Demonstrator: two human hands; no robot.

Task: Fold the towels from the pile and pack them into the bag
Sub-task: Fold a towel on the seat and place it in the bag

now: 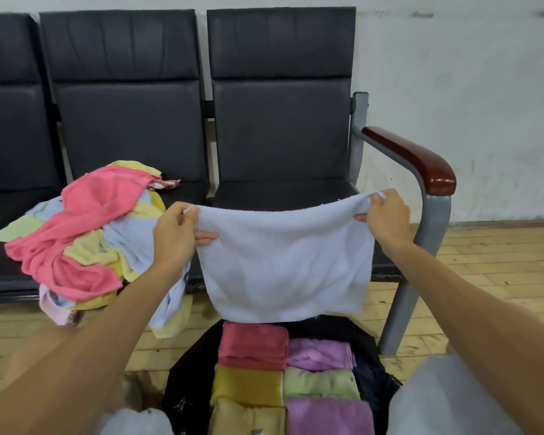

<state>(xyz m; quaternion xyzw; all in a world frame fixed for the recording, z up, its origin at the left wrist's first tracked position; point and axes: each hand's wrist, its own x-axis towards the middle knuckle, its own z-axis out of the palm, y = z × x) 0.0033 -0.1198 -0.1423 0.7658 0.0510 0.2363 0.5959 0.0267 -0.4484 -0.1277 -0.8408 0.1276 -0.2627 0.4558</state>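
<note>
A pale blue towel [285,262] hangs spread out in the air. The left hand [175,233] pinches one top corner and the right hand [387,215] pinches the other. Just under it sits the open black bag [189,372] with six folded towels [253,343] inside, in two rows. On the left, a messy pile [88,233] lies on one of three dark seats [280,136].

dark bench seats [280,189], towel pile [88,233] on them, bag [189,372] on wooden floor [484,271]
</note>
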